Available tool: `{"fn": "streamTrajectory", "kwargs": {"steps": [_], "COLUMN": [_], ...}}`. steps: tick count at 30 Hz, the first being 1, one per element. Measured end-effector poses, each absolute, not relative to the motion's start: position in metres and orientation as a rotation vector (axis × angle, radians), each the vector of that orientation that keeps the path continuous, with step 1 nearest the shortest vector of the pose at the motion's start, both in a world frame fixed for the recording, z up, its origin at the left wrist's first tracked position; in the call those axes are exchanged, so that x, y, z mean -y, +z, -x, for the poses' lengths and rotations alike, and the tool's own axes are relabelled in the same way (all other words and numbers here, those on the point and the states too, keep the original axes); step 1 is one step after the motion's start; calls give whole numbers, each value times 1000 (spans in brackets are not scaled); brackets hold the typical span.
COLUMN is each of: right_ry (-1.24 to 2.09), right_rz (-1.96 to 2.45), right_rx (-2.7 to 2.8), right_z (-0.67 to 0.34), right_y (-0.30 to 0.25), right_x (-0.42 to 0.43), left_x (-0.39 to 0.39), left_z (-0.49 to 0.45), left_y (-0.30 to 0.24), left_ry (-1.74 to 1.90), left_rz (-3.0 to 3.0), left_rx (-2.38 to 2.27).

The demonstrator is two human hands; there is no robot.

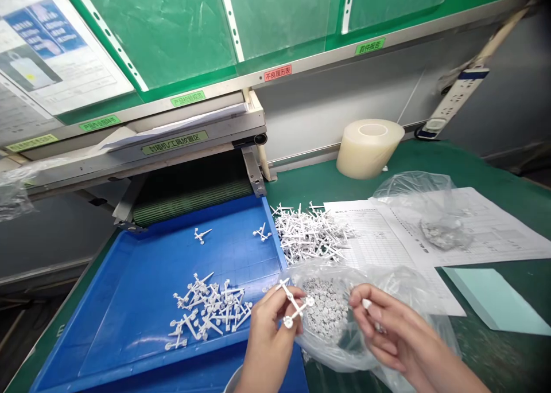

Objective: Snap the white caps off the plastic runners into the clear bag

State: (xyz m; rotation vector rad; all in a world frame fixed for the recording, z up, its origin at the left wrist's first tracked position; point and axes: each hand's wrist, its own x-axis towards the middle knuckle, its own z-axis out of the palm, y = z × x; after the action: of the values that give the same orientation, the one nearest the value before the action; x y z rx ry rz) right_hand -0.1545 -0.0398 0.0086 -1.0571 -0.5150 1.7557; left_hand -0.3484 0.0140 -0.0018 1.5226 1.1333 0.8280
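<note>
Pinched tight in both hands: the left hand [271, 333] has a white plastic runner [294, 304] clamped between thumb and fingers, and the right hand [387, 324] is closed on a small white bit [366, 304], too small to make out properly. Both are right above a clear bag [331, 347] full of gray discs [327, 308], way too many to count. Left of that is one blue tray [107, 307] with two loose runners [200, 235] up top and a tangled heap [209, 312] nearer the hands. A bigger heap [307, 235] sits on the green mat [310, 181] just past the tray's edge, touching the paper forms [370, 232]. There are two forms, with a second bag [413, 192] of gray bits lying on them. Readable labels: a red tag [278, 73] says 不良履历表, and a green strip [174, 143] says 封箱机/工具放置区; a few smaller green tags are harder to read. Also one roll of tape [368, 149], one power strip [451, 103] and one pale teal sheet [495, 301]. Behind it all is a shelf with a green slatted belt [191, 195] under it, in what looks like a factory workbench setup.
</note>
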Motion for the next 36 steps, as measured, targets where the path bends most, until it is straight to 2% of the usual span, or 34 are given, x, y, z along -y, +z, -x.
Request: {"fn": "streamTrajectory", "kwargs": {"steps": [5,10,14,18,23,25,29,32,36], "right_ry": [1443,1097,970,887,775,836,1317,1598,1802], "right_rz": [1438,1867,1923,1947,1967,1906,1579,1342,1174], "right_rx": [613,1222,1449,1581,1628,1549,1327,1186,1020], "right_z": [95,67,82,93,103,115,141,147,145], "right_y": [-8,-30,-50,-61,-30,-5,34,36,22], "right_x": [58,70,65,63,64,61,48,39,33], "left_x": [-13,-11,-8,-6,-7,-6,-6,-6,-8], "left_z": [348,339,330,328,332,332,330,331,335], "left_y": [-6,-8,-9,-8,-1,3,8,10,11], "left_ry": [922,820,741,814,810,767,682,629,606], "left_rz": [-1371,-1304,-1403,-1555,-1672,-1694,-1755,-1856,-2037], "left_rx": [-1044,-940,-792,-736,-715,-700,-645,-609,-586]}}
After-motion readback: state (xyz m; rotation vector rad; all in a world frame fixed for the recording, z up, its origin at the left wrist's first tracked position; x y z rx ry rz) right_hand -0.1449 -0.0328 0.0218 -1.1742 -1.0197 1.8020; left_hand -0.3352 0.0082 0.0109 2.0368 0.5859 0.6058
